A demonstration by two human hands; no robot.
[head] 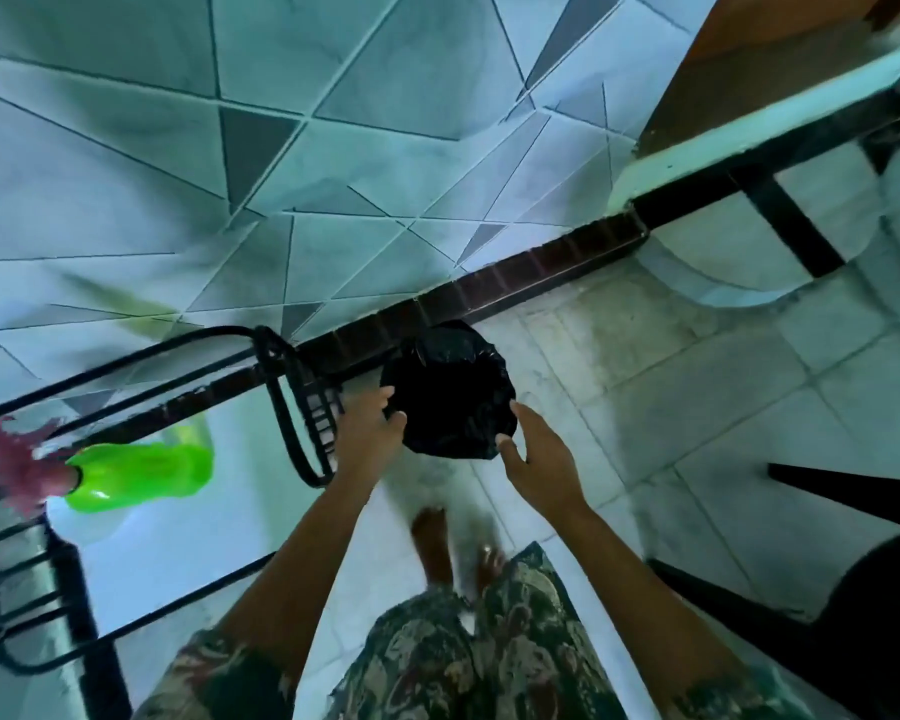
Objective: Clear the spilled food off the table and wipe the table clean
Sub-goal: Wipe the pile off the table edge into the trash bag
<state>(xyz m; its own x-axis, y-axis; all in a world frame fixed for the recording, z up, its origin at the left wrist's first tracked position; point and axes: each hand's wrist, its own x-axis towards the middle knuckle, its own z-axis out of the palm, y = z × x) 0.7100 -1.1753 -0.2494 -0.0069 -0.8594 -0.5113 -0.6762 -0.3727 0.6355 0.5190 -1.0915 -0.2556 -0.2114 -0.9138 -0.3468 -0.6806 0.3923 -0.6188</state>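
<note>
- Left sleeve point(214, 678) at 7 o'clock and right sleeve point(723, 698) at 5 o'clock: short, dark green cloth with a dense flowery print in tan and dull red.
- Skirt point(463, 662) at 6 o'clock: the same printed cloth, loose and folded.
- Left hand point(367, 433) and right hand point(539, 459): bare, as are the arms up to the sleeve hems.
- Feet point(432, 543): bare, blurred, just beyond the skirt hem toward 12 o'clock.

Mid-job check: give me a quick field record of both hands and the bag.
bag: black plastic bag, rounded, on the tiled floor
left: left hand at the bag's left edge, grip unclear
right: right hand open, fingers spread, by the bag's right edge
nearby: bright green plastic bottle by a black metal rack
</note>
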